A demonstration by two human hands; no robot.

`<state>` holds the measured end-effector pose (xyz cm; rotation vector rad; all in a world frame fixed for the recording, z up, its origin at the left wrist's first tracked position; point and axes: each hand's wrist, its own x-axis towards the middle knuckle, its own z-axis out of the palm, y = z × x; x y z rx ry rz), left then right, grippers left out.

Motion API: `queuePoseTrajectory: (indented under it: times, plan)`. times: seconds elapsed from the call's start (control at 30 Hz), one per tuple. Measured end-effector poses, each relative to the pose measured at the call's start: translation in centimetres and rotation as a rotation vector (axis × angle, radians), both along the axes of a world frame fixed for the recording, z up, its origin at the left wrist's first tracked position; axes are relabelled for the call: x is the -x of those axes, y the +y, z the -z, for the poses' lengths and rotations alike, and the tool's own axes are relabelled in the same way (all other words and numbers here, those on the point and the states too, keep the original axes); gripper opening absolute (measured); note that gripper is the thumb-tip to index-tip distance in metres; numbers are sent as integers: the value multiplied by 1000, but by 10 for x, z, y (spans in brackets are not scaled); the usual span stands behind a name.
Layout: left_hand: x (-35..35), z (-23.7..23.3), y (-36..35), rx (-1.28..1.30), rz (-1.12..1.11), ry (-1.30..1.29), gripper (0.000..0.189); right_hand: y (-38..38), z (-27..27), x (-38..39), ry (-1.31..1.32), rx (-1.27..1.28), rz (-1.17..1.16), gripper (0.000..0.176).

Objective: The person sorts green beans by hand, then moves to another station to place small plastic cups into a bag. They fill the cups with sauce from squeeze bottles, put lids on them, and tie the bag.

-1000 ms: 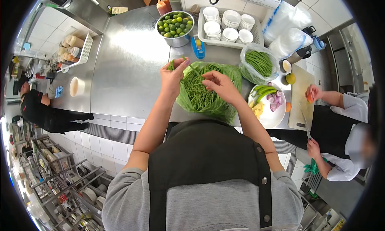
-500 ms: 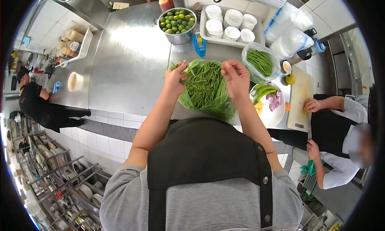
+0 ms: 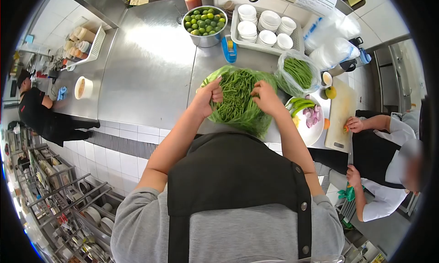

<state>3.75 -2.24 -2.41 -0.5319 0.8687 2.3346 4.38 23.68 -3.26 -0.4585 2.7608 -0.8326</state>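
Observation:
A clear plastic bag full of thin green stalks lies open on the steel counter in front of me. My left hand is closed at the bag's left side, thumb uppermost; whatever its fingers hold is hidden. Over the right part of the pile, my right hand has its fingers bent together and touching the stalks. Just right of that hand sits a second clear bag of green beans. A white plate with green chillies and chopped purple onion is near my right forearm.
Behind the bag stand a pot of limes, a blue tape dispenser and a crate of white bowls. At right a co-worker holds a knife by a cutting board. Another person stands far left beside a white tub.
My right hand has lowered from above the bag onto the stalks. My left hand has moved slightly right and down; the greens that stuck out of it no longer show.

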Motion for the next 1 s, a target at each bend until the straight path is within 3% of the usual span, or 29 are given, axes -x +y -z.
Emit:
queuePoseTrajectory:
  times: [0.2,0.3,0.43,0.63,0.73,0.77,0.87,1.0]
  plan:
    - [-14,12,17,35,96,-143,37,-20,-33,-11,65,-268,-189,20]
    - [-19,5,19,55,117,-123,36,-15,-38,-3,-7,-158,-248,18]
    - [-18,7,16,200,112,-23,24,0,-31,10,92,124,-215,19]
    - [-13,-15,31,436,164,375,27,-6,-46,15,-136,591,53,14]
    - [-15,-46,41,397,-67,557,24,-19,-43,10,-143,792,233,15]
    - [-9,-28,44,439,-136,681,25,-24,-46,10,-86,772,201,17]
    - [-5,-50,42,593,-153,727,18,-33,-49,6,-137,736,185,18]
    - [-1,-42,41,553,-159,625,16,-40,-63,2,-130,733,177,18]
